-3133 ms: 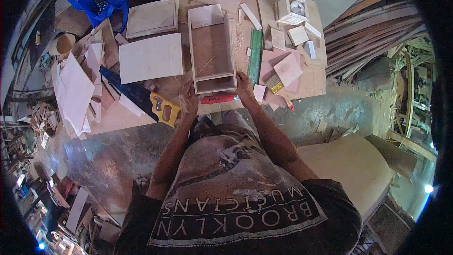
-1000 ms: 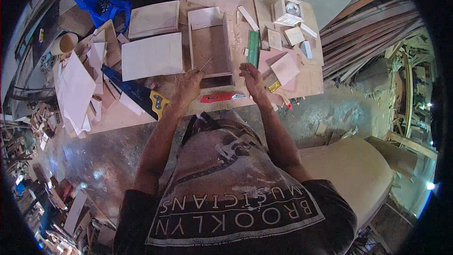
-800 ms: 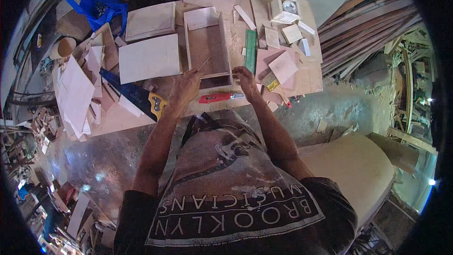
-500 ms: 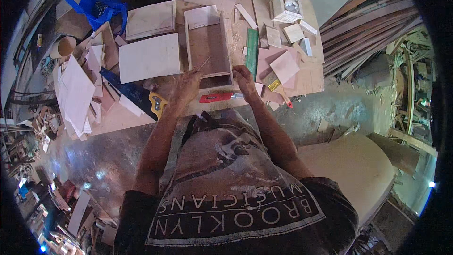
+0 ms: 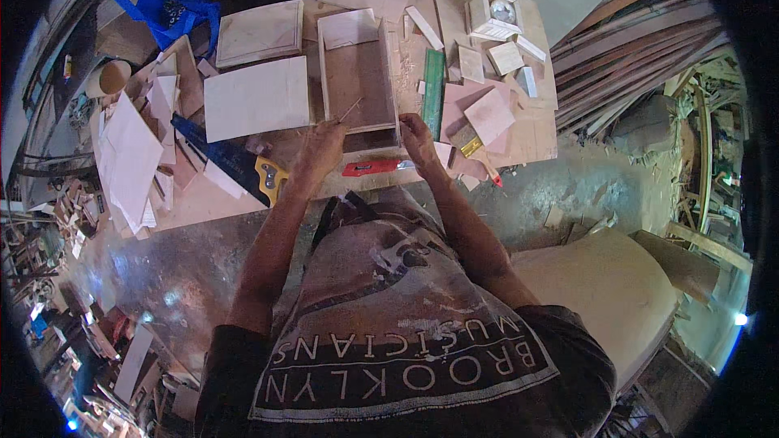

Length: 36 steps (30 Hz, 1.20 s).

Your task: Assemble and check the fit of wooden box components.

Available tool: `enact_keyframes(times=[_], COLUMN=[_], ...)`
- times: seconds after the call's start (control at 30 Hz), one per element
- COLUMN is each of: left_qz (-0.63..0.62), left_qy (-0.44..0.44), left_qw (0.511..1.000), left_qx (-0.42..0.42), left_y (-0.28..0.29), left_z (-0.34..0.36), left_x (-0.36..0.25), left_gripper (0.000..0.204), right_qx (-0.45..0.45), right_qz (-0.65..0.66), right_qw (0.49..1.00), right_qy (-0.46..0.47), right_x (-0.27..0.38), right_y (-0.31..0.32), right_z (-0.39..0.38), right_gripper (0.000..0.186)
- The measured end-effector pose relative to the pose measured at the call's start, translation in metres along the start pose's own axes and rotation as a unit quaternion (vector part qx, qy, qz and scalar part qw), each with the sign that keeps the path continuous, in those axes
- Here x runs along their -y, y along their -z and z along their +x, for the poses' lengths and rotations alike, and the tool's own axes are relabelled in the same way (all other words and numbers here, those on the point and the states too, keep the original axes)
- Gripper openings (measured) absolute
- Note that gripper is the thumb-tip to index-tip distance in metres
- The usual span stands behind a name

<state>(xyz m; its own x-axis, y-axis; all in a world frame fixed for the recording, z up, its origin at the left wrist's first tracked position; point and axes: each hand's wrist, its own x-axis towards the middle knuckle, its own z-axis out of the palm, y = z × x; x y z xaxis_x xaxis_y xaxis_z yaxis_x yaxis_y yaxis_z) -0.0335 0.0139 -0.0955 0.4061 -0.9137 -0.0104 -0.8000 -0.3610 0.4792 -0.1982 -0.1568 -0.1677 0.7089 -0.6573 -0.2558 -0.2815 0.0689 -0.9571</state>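
Note:
A shallow open wooden box stands on the workbench in front of me, with a pale panel at its far end. My left hand is closed at its near left corner. A thin pale stick juts from these fingers over the box's inside; what exactly it is remains too small to tell. At the near right corner, my right hand is closed with its fingertips against the box's edge. Between my wrists lies a red-handled utility knife on the bench.
Left of the box lie two pale panels and a handsaw with a yellow grip. To the right are a green straight strip, a paintbrush, wood offcuts and a small wooden case. A blue bag sits far left.
My right hand's fingers have shifted very slightly at the box corner. Otherwise the box, the stick and the things on the bench look the same.

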Motion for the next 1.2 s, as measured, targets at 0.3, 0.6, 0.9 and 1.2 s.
enact_keyframes(times=[0.3, 0.6, 0.9, 1.2], left_qz=[-0.011, -0.05, -0.095, -0.284], left_qy=[0.038, 0.023, 0.116, 0.186], left_qw=[0.999, 0.997, 0.97, 0.932], left_qx=[0.03, -0.062, -0.189, -0.126], left_y=[0.008, 0.032, 0.088, -0.051], left_z=[0.004, -0.008, -0.056, -0.098], left_x=[-0.013, -0.028, -0.021, 0.022], left_gripper=[0.019, 0.024, 0.029, 0.038], right_qx=[-0.009, 0.013, -0.014, 0.009], right_qz=[-0.013, 0.009, 0.065, -0.007], right_qw=[1.0, 1.0, 0.998, 1.0], right_qy=[0.021, 0.015, -0.005, -0.014], right_x=[-0.006, -0.001, 0.007, 0.018], right_y=[0.003, 0.011, 0.035, 0.029], right_z=[0.001, -0.001, -0.02, -0.034], right_gripper=[0.025, 0.023, 0.025, 0.031])
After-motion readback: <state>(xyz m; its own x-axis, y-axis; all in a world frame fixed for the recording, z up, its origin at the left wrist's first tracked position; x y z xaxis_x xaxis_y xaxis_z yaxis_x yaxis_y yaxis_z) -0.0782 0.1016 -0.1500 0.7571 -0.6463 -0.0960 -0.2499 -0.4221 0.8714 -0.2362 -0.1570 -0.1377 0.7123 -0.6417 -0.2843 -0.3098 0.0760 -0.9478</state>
